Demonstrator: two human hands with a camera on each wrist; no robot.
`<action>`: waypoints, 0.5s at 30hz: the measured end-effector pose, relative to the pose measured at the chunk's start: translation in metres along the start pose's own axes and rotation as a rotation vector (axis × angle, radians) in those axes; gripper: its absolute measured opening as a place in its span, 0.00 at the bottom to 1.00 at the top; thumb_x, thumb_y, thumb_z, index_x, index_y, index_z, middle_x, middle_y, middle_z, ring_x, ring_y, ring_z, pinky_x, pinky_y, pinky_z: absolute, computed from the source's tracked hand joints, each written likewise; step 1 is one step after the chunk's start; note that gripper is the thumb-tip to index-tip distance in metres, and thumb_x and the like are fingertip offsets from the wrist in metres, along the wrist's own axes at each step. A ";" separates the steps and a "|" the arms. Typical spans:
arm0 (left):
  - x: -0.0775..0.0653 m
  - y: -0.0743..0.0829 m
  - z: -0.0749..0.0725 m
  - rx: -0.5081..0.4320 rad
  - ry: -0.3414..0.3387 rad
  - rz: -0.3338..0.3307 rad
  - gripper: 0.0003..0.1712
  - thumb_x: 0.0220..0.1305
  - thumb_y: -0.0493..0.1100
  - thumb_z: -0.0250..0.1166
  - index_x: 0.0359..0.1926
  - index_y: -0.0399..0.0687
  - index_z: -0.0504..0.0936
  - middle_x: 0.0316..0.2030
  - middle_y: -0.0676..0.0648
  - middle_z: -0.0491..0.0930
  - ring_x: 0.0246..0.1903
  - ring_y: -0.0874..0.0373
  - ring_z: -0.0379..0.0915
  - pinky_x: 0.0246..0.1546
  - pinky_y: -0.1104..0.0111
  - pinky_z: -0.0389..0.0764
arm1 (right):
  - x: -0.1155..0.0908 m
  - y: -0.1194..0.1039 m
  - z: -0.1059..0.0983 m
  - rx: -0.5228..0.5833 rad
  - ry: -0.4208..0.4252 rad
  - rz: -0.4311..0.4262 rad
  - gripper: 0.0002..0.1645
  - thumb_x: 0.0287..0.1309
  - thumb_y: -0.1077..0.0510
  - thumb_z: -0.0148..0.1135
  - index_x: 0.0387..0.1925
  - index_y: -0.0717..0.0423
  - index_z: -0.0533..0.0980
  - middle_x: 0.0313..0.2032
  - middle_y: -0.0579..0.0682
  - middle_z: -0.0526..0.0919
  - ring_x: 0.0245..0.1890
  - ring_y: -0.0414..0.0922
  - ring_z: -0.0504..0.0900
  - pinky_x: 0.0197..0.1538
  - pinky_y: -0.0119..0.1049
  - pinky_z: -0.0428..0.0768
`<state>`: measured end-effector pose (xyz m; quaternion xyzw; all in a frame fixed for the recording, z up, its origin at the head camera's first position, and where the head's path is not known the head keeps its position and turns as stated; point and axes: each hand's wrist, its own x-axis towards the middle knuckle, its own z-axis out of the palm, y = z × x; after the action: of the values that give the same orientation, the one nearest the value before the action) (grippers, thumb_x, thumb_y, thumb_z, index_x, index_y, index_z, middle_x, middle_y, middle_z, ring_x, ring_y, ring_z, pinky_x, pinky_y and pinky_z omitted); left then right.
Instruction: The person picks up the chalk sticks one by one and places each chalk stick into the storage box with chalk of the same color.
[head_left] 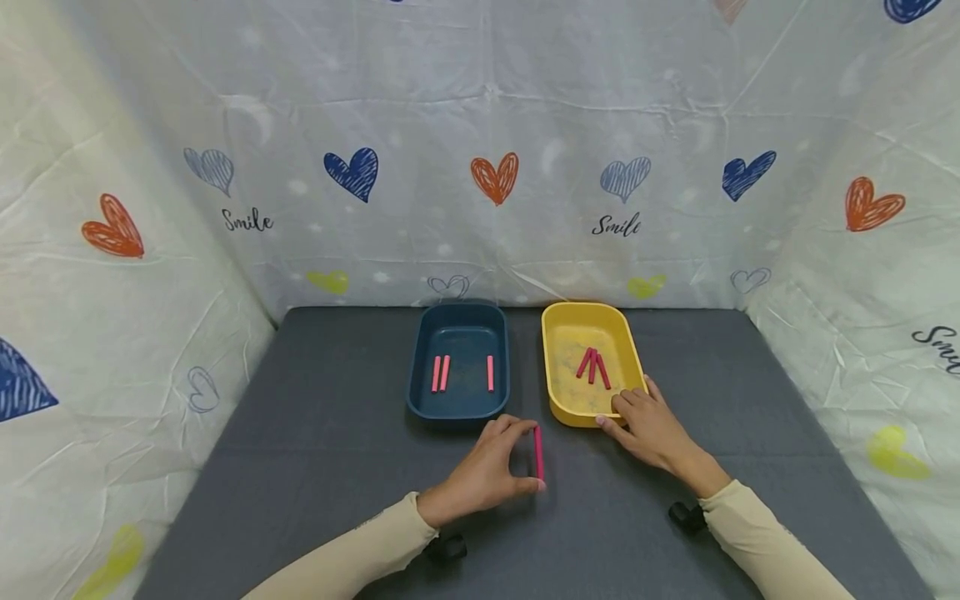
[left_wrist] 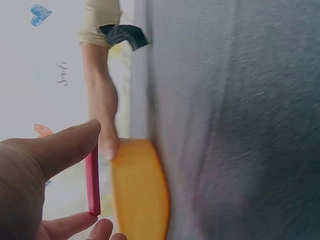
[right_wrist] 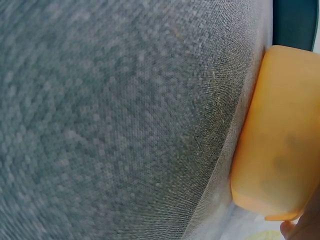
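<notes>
My left hand (head_left: 487, 467) pinches a slim dark pink stick (head_left: 538, 454) by its two ends, thumb at the near end and a fingertip at the far end. The left wrist view shows the same pink stick (left_wrist: 92, 182) between thumb and finger, straight and whole. At the near right corner of a yellow tray (head_left: 557, 392), my right hand (head_left: 652, 429) grips the rim, thumb at the front edge. Inside that tray lie three dark pink sticks (head_left: 592, 367) close together. A dark blue tray (head_left: 459, 406) to its left holds three lighter pink sticks (head_left: 445, 373), two side by side and one apart.
Both trays stand at the back of a grey cloth-covered table (head_left: 337, 442), near a white hanging cloth (head_left: 420, 233) printed with hearts. Similar cloth hangs at both sides. Each wrist wears a black camera mount (head_left: 446, 548).
</notes>
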<state>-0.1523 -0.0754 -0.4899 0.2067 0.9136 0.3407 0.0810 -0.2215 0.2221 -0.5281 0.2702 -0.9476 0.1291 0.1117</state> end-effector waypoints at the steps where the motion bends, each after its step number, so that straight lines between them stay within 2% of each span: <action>1: 0.000 0.002 -0.002 0.000 0.005 0.001 0.46 0.48 0.55 0.78 0.67 0.51 0.70 0.58 0.47 0.72 0.53 0.57 0.64 0.52 0.60 0.77 | 0.000 0.000 0.000 -0.003 -0.003 0.001 0.19 0.66 0.39 0.57 0.28 0.46 0.70 0.26 0.41 0.70 0.32 0.43 0.73 0.72 0.63 0.53; 9: 0.005 0.013 -0.023 0.003 0.055 0.018 0.47 0.49 0.54 0.78 0.69 0.52 0.68 0.60 0.48 0.70 0.56 0.55 0.65 0.56 0.56 0.78 | 0.000 -0.001 0.000 -0.005 -0.006 0.005 0.19 0.66 0.39 0.56 0.28 0.46 0.70 0.26 0.41 0.71 0.33 0.44 0.74 0.73 0.62 0.53; 15: 0.010 0.016 -0.033 -0.006 0.074 0.003 0.48 0.50 0.56 0.77 0.70 0.56 0.66 0.61 0.49 0.68 0.59 0.54 0.65 0.60 0.54 0.77 | 0.000 0.000 0.000 -0.007 -0.004 0.003 0.19 0.66 0.39 0.57 0.28 0.46 0.69 0.26 0.41 0.71 0.33 0.44 0.74 0.73 0.62 0.53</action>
<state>-0.1654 -0.0799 -0.4545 0.1949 0.9147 0.3509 0.0473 -0.2213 0.2220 -0.5280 0.2684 -0.9487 0.1257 0.1106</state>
